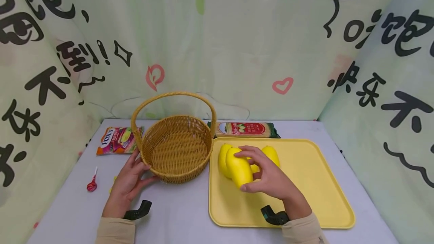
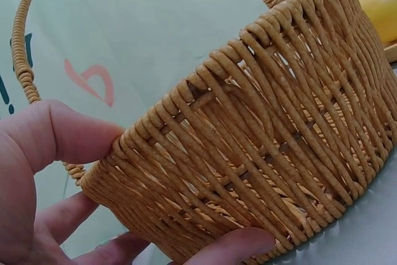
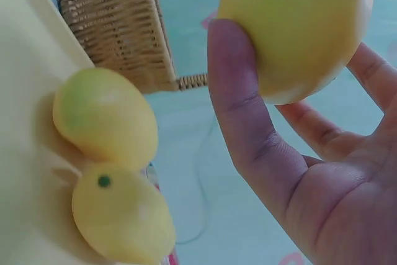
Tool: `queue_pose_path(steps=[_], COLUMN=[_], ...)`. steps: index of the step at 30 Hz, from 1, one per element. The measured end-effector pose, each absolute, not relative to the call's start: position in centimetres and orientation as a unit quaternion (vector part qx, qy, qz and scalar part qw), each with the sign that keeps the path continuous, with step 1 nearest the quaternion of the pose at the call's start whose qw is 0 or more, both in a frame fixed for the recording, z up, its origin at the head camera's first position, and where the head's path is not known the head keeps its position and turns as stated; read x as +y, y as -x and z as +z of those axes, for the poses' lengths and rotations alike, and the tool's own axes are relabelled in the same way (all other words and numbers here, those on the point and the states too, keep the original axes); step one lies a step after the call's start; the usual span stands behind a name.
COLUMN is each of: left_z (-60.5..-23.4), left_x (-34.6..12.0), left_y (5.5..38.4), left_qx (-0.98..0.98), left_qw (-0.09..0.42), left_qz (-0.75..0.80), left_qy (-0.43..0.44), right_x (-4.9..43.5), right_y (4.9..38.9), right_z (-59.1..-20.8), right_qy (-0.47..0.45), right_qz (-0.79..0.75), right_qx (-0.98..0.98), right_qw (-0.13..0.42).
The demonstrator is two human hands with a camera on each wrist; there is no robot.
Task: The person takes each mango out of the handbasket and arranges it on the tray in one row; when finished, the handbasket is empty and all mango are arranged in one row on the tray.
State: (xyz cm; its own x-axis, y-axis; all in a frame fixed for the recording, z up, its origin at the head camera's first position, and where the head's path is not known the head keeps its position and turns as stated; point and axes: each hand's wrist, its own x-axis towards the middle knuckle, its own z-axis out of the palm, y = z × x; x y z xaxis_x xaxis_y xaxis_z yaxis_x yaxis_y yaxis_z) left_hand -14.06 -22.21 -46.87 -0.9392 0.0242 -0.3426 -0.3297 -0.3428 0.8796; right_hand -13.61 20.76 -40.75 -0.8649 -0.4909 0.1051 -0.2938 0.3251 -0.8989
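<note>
My right hand (image 1: 271, 176) grips a yellow mango (image 1: 239, 168) between thumb and fingers, lifted above the yellow tray (image 1: 305, 183). Two more mangoes rest on the tray: one (image 1: 223, 159) to the left of the held mango, the other (image 1: 272, 155) partly hidden behind my fingers. In the right wrist view both mangoes (image 3: 105, 116) lie close together. My left hand (image 1: 130, 182) holds the left side of a round wicker basket (image 1: 181, 178). One finger bends at its rim and the thumb lies against its outer wall. The inside of the basket shows only bare weave.
A colourful candy bag (image 1: 116, 140) lies left of the basket, with a red lollipop (image 1: 92, 185) nearer the front. Behind the tray is a long red-labelled packet (image 1: 245, 129). A small yellow item beside my left wrist is mostly hidden. The basket's tall handle (image 1: 176, 94) arches upward.
</note>
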Motion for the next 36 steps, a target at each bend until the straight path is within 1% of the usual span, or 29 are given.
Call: queue_pose_path(steps=[9, 19, 30, 36], left_z=[-47.0, -46.9, -46.8, -46.9], left_x=[-22.2, -22.0, -22.2, -22.4], left_y=[14.0, 14.0, 14.1, 14.2], left_qx=[0.567, 0.566, 0.573, 0.572], left_qw=[0.11, 0.112, 0.112, 0.115], left_qz=[0.805, 0.806, 0.803, 0.803], left_qy=[0.136, 0.132, 0.118, 0.122], right_x=[23.0, 25.1, 27.7, 28.9], right_y=[13.7, 13.7, 13.9, 14.1], right_z=[-40.6, -40.7, -40.2, -40.3], right_qy=[0.219, 0.195, 0.188, 0.17], right_qz=[-0.53, -0.538, -0.524, -0.514], right_qx=[0.816, 0.819, 0.831, 0.841], right_qw=[0.068, 0.052, 0.017, 0.017])
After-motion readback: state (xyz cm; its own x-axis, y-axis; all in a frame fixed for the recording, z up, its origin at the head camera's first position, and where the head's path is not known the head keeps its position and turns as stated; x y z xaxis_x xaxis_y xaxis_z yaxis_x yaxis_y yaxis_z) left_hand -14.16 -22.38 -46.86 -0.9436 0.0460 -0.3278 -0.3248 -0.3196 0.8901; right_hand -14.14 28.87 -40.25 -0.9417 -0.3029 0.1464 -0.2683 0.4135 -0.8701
